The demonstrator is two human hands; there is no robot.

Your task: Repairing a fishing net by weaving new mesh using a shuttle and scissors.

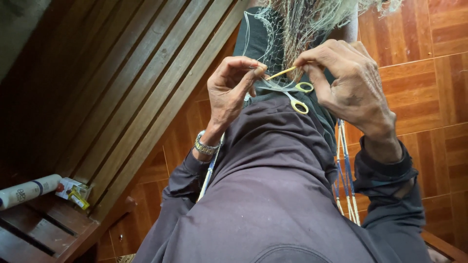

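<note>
Nearest you, your dark-trousered knee (273, 195) fills the lower view, blue-and-white cords (347, 180) hanging at 4 o'clock. Above it lie small scissors (292, 92) with yellow handles, between both hands. Your left hand (229, 92) — fingers pinched together on strands of fine netting (292, 29) at 12 o'clock. Your right hand (351, 83) is clamped on a thin yellow needle (282, 73). At 8 o'clock — a white tube (29, 190) on a wooden bench (44, 229).

Both arms reach forward in dark sleeves, the left hand (229, 92), a metal watch on its wrist, raised with thumb and forefinger pinched together, and just beside it the right hand (353, 90) bent at the wrist, back upward, fingers curled into a pinch.
</note>
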